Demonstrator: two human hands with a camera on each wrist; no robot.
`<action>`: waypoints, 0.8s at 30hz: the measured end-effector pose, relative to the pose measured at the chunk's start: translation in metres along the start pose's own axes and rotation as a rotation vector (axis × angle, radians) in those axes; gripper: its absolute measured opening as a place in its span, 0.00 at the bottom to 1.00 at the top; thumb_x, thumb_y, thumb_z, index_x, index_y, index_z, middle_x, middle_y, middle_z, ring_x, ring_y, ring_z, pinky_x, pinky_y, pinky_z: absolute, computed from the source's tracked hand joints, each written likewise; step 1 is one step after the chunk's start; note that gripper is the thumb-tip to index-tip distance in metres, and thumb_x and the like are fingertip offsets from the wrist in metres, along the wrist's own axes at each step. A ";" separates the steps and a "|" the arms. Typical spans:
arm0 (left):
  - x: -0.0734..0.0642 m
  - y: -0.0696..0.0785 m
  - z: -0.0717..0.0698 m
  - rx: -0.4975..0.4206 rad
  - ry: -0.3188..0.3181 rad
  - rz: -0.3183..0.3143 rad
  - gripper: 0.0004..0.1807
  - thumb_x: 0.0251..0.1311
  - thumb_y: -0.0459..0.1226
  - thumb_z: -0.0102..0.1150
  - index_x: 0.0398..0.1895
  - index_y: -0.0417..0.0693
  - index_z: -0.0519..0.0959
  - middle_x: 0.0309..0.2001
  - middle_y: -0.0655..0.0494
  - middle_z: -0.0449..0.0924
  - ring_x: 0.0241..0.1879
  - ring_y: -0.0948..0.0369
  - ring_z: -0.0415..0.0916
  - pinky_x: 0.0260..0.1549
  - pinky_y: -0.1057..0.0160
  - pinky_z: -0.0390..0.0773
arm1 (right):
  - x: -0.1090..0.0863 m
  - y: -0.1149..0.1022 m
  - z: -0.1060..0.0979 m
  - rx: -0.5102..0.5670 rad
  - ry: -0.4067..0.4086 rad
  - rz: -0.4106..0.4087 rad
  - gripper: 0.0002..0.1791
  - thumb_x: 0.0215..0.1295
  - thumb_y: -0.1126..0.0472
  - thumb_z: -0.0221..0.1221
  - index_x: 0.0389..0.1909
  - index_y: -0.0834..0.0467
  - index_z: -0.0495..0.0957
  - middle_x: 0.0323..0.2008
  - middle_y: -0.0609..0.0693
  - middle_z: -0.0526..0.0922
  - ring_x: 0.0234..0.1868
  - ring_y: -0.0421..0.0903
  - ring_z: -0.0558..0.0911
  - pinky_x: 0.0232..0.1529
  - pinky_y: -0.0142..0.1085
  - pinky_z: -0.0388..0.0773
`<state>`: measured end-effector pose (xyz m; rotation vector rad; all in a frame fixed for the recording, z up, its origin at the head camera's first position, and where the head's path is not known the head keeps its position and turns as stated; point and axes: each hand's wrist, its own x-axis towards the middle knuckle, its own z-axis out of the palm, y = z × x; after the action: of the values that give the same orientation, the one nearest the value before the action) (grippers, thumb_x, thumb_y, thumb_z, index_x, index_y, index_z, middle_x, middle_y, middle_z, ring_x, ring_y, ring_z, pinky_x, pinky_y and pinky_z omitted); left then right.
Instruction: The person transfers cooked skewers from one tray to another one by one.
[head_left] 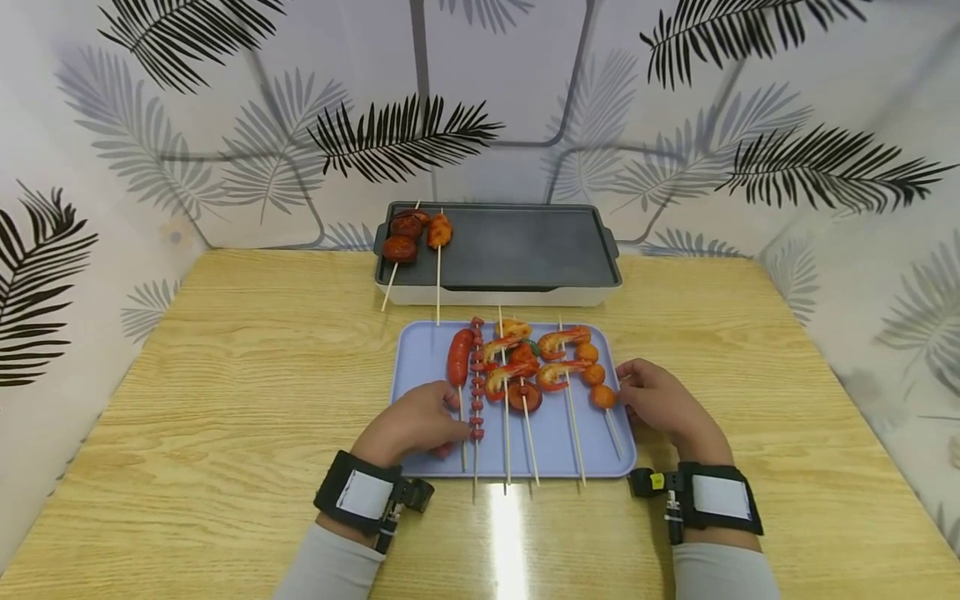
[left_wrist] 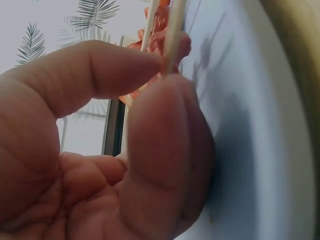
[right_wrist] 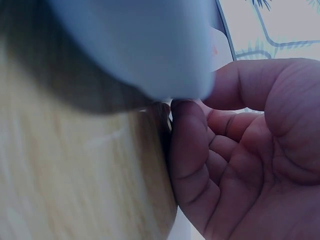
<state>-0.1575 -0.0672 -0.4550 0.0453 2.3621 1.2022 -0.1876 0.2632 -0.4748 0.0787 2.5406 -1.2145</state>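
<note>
A light blue tray (head_left: 423, 350) lies on the table with several food skewers on it. At its left side my left hand (head_left: 418, 422) pinches the thin wooden stick of the sausage skewer (head_left: 460, 358). Just right of these fingers runs a skewer of small red pieces (head_left: 477, 383); pinkish pieces (left_wrist: 172, 42) show behind the stick in the left wrist view. My right hand (head_left: 663, 404) holds the tray's right rim between thumb and bent fingers, beside the skewer of orange balls (head_left: 603, 396). In the right wrist view the tray's pale edge (right_wrist: 145, 45) sits against the fingertips.
Behind the tray stands a dark grill plate (head_left: 525, 246) on a white base. Two skewers (head_left: 401, 248) lie at its left end, their sticks reaching over the front edge. Shrimp skewers (head_left: 562, 375) fill the tray's middle. A leaf-patterned cloth (head_left: 480, 100) hangs behind the wooden table (head_left: 262, 375).
</note>
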 end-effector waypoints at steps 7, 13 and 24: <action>-0.001 0.001 -0.009 0.055 0.014 0.009 0.13 0.53 0.36 0.66 0.38 0.42 0.75 0.21 0.51 0.77 0.19 0.59 0.75 0.21 0.63 0.71 | 0.000 -0.002 0.000 0.000 0.001 0.005 0.19 0.69 0.67 0.52 0.58 0.70 0.68 0.40 0.60 0.76 0.37 0.51 0.76 0.36 0.38 0.76; -0.003 0.004 -0.018 0.181 0.122 0.026 0.16 0.58 0.45 0.67 0.38 0.42 0.78 0.26 0.53 0.77 0.26 0.57 0.72 0.24 0.61 0.68 | -0.001 -0.002 -0.001 0.007 -0.003 0.004 0.19 0.69 0.67 0.50 0.58 0.70 0.68 0.40 0.59 0.76 0.37 0.51 0.75 0.35 0.38 0.76; 0.003 0.009 -0.026 0.176 0.408 0.175 0.26 0.57 0.44 0.68 0.54 0.36 0.78 0.42 0.44 0.79 0.36 0.53 0.75 0.34 0.55 0.75 | 0.000 -0.001 -0.001 0.001 0.000 0.012 0.19 0.69 0.66 0.52 0.58 0.69 0.69 0.39 0.59 0.76 0.37 0.51 0.75 0.36 0.38 0.76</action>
<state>-0.1728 -0.0811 -0.4362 0.0731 2.8692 1.1663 -0.1875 0.2632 -0.4737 0.0942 2.5358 -1.2115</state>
